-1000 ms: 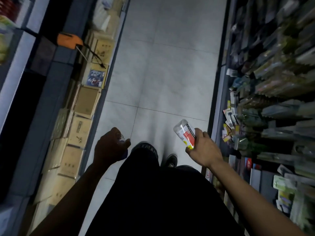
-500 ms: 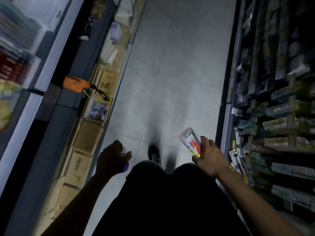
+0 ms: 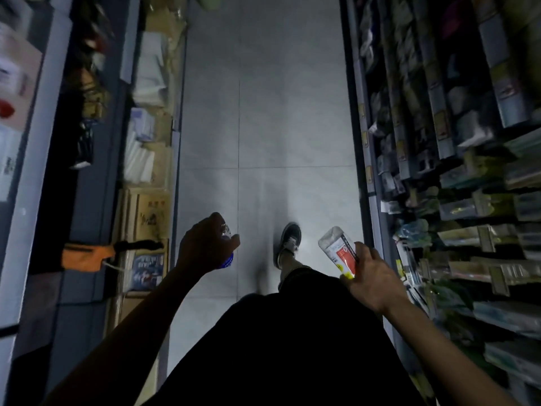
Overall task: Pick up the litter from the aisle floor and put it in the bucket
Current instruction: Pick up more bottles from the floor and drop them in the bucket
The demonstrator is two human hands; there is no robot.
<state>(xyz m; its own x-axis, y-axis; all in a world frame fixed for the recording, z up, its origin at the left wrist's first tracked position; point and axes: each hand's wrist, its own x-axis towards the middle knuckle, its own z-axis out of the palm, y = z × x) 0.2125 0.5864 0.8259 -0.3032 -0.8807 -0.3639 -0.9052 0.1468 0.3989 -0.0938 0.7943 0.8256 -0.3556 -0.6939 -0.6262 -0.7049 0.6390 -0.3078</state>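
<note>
From the head camera, I see the aisle has slid by under me over the last second: the orange pouch (image 3: 85, 257) that hung up ahead on the left shelving (image 3: 96, 288) now sits level with my left hand, and one shoe (image 3: 289, 240) is out in front on the grey floor (image 3: 263, 127), so I judge I am mid-stride, carrying litter toward a bucket that is nowhere in view. My left hand (image 3: 206, 244) is fisted, knuckles up, round a crumpled clear bottle (image 3: 227, 249) with a blue label, most of it hidden by the fingers. My right hand (image 3: 371, 273) grips a white packet (image 3: 339, 249) with a red and yellow panel, its top end tilted up and forward, just beside the right shelves (image 3: 439, 171). Both forearms reach ahead at waist height, well apart. No more litter shows on the tiles ahead.
</note>
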